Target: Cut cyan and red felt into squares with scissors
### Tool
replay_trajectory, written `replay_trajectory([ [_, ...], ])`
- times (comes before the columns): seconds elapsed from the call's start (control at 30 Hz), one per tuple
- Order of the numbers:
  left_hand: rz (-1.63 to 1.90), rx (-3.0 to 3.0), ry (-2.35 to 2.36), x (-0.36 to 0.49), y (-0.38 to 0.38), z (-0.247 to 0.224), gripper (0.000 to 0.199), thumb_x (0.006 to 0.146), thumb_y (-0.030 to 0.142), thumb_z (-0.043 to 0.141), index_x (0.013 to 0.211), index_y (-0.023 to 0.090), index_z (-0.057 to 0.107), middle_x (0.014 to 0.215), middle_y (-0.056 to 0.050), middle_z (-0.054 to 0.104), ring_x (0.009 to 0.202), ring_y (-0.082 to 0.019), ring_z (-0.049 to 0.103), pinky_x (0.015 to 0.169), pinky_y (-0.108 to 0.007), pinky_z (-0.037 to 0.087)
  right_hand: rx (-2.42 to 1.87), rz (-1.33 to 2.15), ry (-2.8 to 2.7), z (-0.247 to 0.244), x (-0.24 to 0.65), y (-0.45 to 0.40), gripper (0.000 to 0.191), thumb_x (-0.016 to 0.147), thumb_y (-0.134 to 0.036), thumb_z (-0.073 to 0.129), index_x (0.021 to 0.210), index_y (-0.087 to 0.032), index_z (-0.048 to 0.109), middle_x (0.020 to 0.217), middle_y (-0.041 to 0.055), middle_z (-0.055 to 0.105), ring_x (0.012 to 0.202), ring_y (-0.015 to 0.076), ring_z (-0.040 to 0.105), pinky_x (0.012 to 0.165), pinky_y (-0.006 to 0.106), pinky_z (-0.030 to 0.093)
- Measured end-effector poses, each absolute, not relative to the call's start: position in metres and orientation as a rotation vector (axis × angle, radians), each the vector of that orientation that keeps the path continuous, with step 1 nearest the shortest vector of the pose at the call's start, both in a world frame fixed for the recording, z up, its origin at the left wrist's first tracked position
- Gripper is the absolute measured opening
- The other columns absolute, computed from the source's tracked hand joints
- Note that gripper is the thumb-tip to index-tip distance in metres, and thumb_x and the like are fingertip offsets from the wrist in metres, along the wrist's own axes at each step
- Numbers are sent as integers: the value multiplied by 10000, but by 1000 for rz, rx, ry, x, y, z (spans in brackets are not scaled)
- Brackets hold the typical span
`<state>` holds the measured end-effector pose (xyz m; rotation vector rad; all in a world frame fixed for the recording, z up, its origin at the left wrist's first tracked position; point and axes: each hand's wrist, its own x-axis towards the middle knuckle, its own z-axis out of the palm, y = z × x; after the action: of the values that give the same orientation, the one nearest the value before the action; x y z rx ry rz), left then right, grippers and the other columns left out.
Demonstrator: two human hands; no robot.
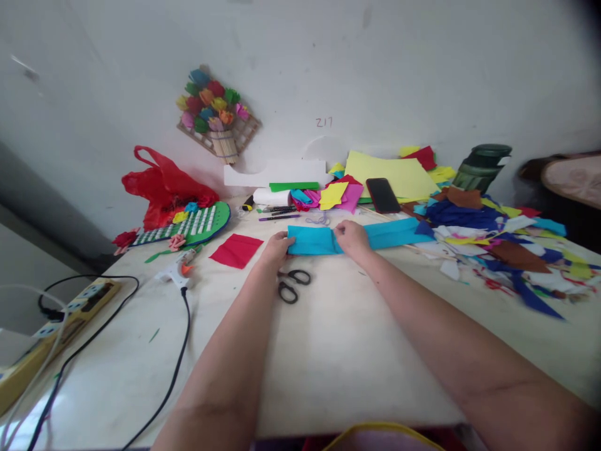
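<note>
Stretching left to right across the counter (pixel 328 351), the blue paper strip (pixel 357 238) lies flat, its long axis crosswise. Left hand (pixel 277 245) pins the strip's left end; right hand (pixel 351 238) pinches a fold near its middle. Scissors (pixel 293 285) sit just below the left hand.

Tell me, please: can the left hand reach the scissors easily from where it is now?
Probably yes. The left hand rests on the end of the blue paper, and the scissors lie on the bare table just in front of it, on the person's side, with nothing between them.
</note>
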<state>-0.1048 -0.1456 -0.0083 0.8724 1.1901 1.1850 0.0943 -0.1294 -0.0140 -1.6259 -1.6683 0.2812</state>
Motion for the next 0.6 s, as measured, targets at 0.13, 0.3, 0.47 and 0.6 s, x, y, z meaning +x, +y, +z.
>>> replay_trajectory([
  [0.13, 1184, 851, 1227, -104, -146, -7, 185, 706, 62, 589, 872, 143, 576, 638, -36, 629, 631, -179, 636, 571, -292, 530, -1405, 7, -1976, -10, 86, -141, 333, 840, -322, 478, 1095, -160, 619, 1206, 126, 556, 1099, 268, 491, 909, 388, 404],
  [0.3, 1176, 850, 1242, -103, -148, -4, 141, 727, 42, 546, 835, 130, 568, 625, -46, 617, 627, -185, 635, 548, -291, 530, -1132, -39, -2413, -15, 72, -153, 587, 842, -493, 444, 1306, -133, 458, 1426, 116, 349, 1293, 271, 307, 1056, 421, 255],
  [0.47, 1209, 765, 1222, -105, -147, -3, 139, 719, 8, 536, 780, 128, 572, 647, -55, 613, 698, -202, 641, 589, -317, 544, -1180, -17, -2556, -23, 64, -158, 674, 819, -483, 490, 1363, -104, 366, 1434, 160, 318, 1302, 294, 307, 1056, 455, 243],
  [0.6, 1210, 690, 1212, -104, -148, 1, 170, 722, -7, 516, 744, 156, 556, 730, -60, 638, 822, -223, 636, 651, -333, 545, -1204, -95, -2495, -23, 61, -158, 528, 860, -325, 466, 1321, -73, 413, 1336, 197, 447, 1236, 267, 407, 1018, 405, 310],
])
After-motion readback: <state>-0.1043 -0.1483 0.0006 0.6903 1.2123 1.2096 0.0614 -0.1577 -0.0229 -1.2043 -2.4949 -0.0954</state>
